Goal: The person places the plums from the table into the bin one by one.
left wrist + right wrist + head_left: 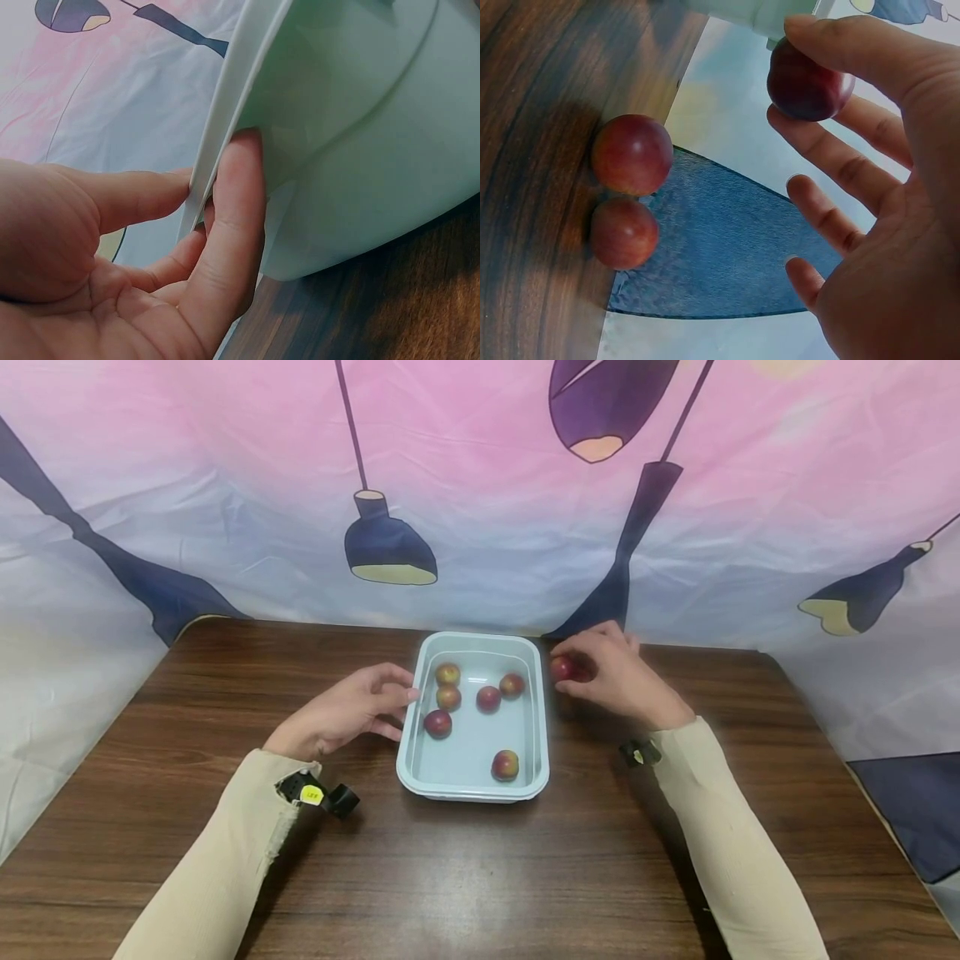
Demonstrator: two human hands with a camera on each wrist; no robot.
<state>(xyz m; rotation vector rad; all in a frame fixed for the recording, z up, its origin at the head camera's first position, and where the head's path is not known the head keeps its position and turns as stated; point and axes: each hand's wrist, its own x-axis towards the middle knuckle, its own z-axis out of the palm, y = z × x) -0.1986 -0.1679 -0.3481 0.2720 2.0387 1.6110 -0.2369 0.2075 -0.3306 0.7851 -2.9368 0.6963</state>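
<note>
A pale blue-green plastic tub (472, 789) stands on the table with several small red and yellow plums inside, among them a dark red plum (438, 723) and a mottled plum (505, 765). My left hand (358, 706) pinches the tub's left rim (225, 112), thumb on one side and index finger on the other. Beyond the tub's right wall, my right hand (611, 672) holds a dark red plum (808, 81) between thumb and fingertips. In the right wrist view its other fingers are spread apart.
Two more plums lie on the table in the right wrist view, a larger plum (632, 155) beside a smaller plum (624, 233); the right hand hides them from the head view. A printed cloth (480, 485) hangs behind the dark wooden table (465, 877).
</note>
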